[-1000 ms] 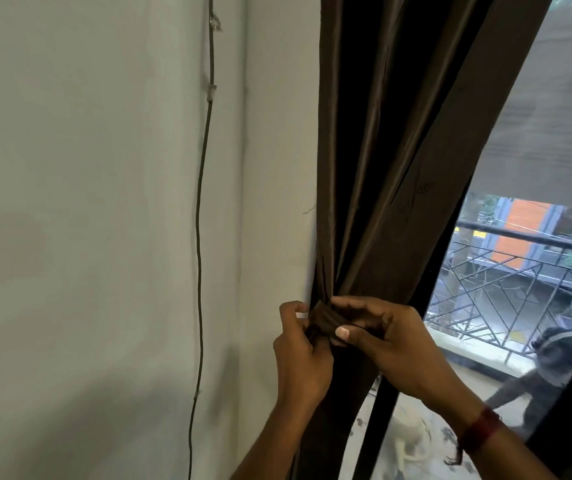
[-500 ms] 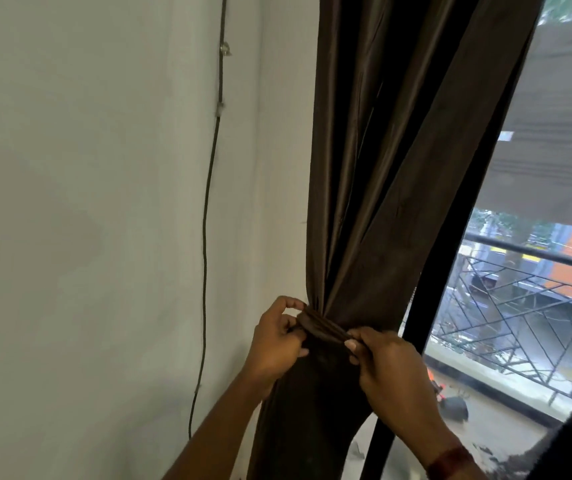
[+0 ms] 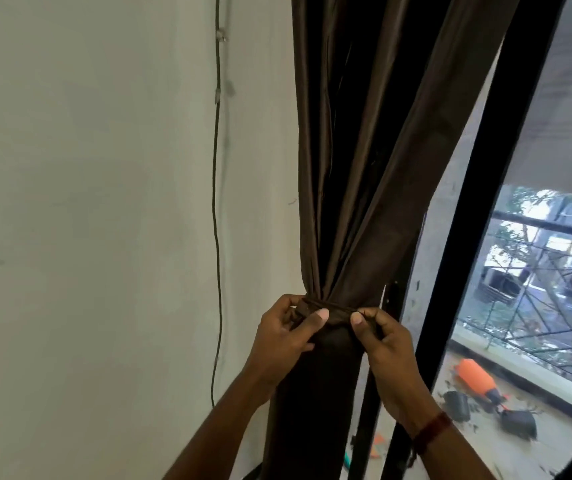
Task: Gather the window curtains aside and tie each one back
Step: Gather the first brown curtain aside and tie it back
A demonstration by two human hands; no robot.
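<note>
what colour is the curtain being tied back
Dark brown, slightly shiny; the curtain shows in the head view.

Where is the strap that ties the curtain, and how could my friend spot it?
Find the tall brown curtain between the pale wall and the black window frame. Where it pinches narrow, a thin brown band wraps around it, pinched by the left hand and right hand. Unlike the hanging folds, it runs sideways.

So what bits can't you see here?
Head view:
Whether the thin brown fabric tie band is knotted: the left hand covers its end.
Top and hem of the dark brown satin curtain: cut off by frame edges.
The orange thing outside: too blurred to name.
</note>
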